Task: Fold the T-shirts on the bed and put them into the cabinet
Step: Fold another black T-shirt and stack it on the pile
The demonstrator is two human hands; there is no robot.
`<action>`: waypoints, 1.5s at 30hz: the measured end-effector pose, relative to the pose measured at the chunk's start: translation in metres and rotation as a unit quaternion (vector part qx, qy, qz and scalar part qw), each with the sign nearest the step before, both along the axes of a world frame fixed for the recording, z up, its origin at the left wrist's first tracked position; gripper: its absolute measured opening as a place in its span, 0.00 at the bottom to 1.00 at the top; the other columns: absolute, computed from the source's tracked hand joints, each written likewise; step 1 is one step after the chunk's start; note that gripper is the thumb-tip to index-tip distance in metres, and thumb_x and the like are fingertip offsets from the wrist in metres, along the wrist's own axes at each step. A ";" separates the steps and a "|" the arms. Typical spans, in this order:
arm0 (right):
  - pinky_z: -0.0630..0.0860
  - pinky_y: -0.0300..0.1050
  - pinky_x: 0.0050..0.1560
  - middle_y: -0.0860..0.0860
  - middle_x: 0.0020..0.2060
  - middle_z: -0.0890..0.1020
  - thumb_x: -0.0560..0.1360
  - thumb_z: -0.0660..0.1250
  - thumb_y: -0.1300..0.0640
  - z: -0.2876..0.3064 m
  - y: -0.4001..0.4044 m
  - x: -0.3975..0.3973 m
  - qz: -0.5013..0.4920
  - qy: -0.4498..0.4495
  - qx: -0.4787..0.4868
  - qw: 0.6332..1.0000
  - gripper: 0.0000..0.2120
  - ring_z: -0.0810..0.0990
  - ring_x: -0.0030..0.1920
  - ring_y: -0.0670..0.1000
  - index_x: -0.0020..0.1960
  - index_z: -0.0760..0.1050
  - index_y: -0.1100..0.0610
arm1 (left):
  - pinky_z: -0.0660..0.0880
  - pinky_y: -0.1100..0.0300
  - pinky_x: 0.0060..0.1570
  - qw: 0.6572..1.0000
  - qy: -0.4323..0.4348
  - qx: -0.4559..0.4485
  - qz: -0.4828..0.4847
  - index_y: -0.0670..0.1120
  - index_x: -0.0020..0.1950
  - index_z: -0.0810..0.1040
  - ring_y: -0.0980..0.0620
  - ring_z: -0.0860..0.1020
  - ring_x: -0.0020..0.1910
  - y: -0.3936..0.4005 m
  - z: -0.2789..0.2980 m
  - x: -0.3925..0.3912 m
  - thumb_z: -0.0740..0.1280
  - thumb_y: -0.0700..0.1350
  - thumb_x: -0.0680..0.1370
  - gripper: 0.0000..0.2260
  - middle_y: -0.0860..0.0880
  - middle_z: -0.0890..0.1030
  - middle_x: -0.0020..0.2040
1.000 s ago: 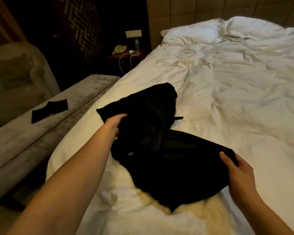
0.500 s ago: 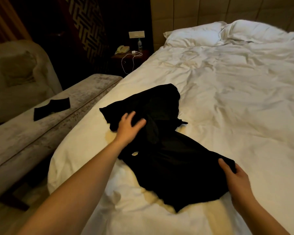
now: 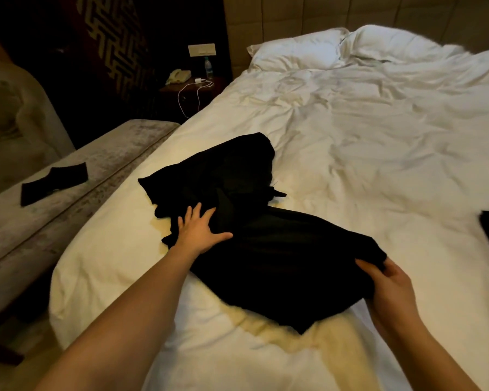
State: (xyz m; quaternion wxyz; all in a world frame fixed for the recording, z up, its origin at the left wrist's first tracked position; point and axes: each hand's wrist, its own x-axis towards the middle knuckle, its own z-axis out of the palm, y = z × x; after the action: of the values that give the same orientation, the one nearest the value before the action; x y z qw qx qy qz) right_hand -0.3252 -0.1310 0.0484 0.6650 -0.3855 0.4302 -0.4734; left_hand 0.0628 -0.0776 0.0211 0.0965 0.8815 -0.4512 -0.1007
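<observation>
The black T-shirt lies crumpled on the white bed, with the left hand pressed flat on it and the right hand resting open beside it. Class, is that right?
Not quite. In the head view the right hand grips the black T-shirt's edge; the rest stands.

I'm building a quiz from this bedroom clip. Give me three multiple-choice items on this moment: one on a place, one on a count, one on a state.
1. Where does the crumpled black T-shirt lie?
A. on the white bed
B. on the grey bench
C. on the floor

2. How many white pillows show at the headboard?
A. one
B. two
C. four

3. What is the left hand doing?
A. pinching a sleeve
B. hanging idle
C. pressing flat on the shirt, fingers spread

Key: 1 A, white sheet surrounds the shirt. 2 B, pillows at and. 3 C, only the right hand has a grip on the hem.
</observation>
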 end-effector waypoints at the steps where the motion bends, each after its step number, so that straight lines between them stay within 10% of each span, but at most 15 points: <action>1: 0.82 0.42 0.46 0.58 0.49 0.86 0.63 0.74 0.56 0.003 0.000 -0.007 -0.007 -0.001 0.004 1.000 0.24 0.85 0.49 0.56 0.58 0.81 0.61 | 0.44 0.39 0.78 1.000 -0.003 0.006 0.007 0.56 0.81 0.55 0.42 0.45 0.81 0.000 0.001 0.001 0.68 0.73 0.69 0.46 0.46 0.48 0.82; 6: 0.81 0.40 0.42 0.58 0.46 0.84 0.75 0.67 0.65 0.008 0.000 -0.058 -0.057 -0.017 0.028 0.998 0.11 0.84 0.42 0.52 0.57 0.80 0.62 | 0.47 0.37 0.77 0.999 -0.022 0.025 0.032 0.55 0.80 0.56 0.39 0.46 0.80 -0.001 0.001 0.003 0.68 0.71 0.71 0.43 0.44 0.51 0.82; 11: 0.77 0.53 0.45 0.63 0.44 0.84 0.76 0.67 0.66 -0.019 0.008 -0.087 -0.006 0.165 0.091 0.982 0.08 0.82 0.42 0.60 0.54 0.80 0.65 | 0.45 0.38 0.77 1.000 -0.014 0.009 0.025 0.51 0.81 0.54 0.41 0.46 0.81 -0.003 -0.007 -0.010 0.67 0.71 0.72 0.45 0.44 0.50 0.82; 15: 0.76 0.52 0.51 0.51 0.50 0.83 0.73 0.73 0.62 -0.022 0.014 -0.073 0.009 0.332 -0.062 0.941 0.14 0.81 0.54 0.56 0.58 0.77 0.56 | 0.44 0.41 0.78 0.998 -0.048 -0.047 0.010 0.47 0.81 0.54 0.43 0.48 0.81 -0.004 -0.010 -0.031 0.65 0.72 0.72 0.47 0.44 0.52 0.82; 19: 0.60 0.57 0.71 0.61 0.68 0.73 0.74 0.70 0.44 -0.018 0.011 -0.037 -0.041 0.558 -0.306 0.771 0.29 0.68 0.70 0.63 0.69 0.73 0.60 | 0.45 0.40 0.77 0.996 -0.077 -0.040 0.016 0.48 0.82 0.53 0.43 0.47 0.81 -0.003 -0.015 -0.048 0.64 0.72 0.73 0.46 0.43 0.53 0.81; 25: 0.53 0.52 0.76 0.55 0.80 0.53 0.74 0.60 0.29 -0.021 0.038 0.063 0.292 0.603 -0.366 0.646 0.48 0.55 0.78 0.57 0.81 0.45 0.55 | 0.46 0.40 0.77 0.997 -0.067 -0.016 0.022 0.49 0.82 0.52 0.43 0.47 0.81 -0.007 -0.016 -0.049 0.63 0.71 0.74 0.44 0.44 0.53 0.82; 29: 0.60 0.57 0.71 0.59 0.73 0.63 0.77 0.61 0.35 -0.033 0.042 0.103 0.294 0.662 -0.400 0.562 0.45 0.62 0.73 0.61 0.81 0.45 0.59 | 0.44 0.40 0.77 0.997 -0.068 -0.010 0.025 0.49 0.82 0.52 0.44 0.46 0.81 -0.008 -0.018 -0.051 0.63 0.70 0.75 0.43 0.45 0.53 0.82; 32: 0.69 0.53 0.62 0.61 0.64 0.72 0.81 0.59 0.55 -0.035 0.040 0.115 0.303 0.681 -0.436 0.505 0.24 0.72 0.63 0.61 0.74 0.60 0.63 | 0.44 0.40 0.77 0.998 -0.065 -0.003 0.023 0.49 0.82 0.52 0.44 0.46 0.81 -0.008 -0.019 -0.051 0.63 0.69 0.76 0.42 0.44 0.53 0.82; 38: 0.72 0.49 0.43 0.55 0.54 0.79 0.81 0.59 0.61 -0.022 0.029 0.092 0.318 0.621 -0.411 0.587 0.12 0.81 0.52 0.58 0.64 0.69 0.58 | 0.43 0.38 0.77 0.999 -0.039 0.018 0.022 0.51 0.82 0.52 0.44 0.43 0.81 -0.009 -0.019 -0.041 0.61 0.61 0.81 0.34 0.45 0.51 0.82; 45: 0.76 0.40 0.47 0.45 0.48 0.83 0.80 0.64 0.55 -0.003 0.019 -0.046 0.174 0.470 -0.267 0.823 0.08 0.82 0.50 0.47 0.56 0.77 0.46 | 0.44 0.38 0.77 0.999 -0.038 0.023 0.017 0.52 0.82 0.53 0.44 0.44 0.81 -0.013 -0.026 -0.031 0.58 0.60 0.83 0.30 0.46 0.51 0.82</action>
State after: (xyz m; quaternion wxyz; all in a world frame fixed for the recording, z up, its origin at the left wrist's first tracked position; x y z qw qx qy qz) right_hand -0.3710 -0.1120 0.0457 0.3246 -0.7921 0.4732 -0.2082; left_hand 0.0313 -0.0911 -0.0045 0.0605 0.8942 -0.4370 -0.0759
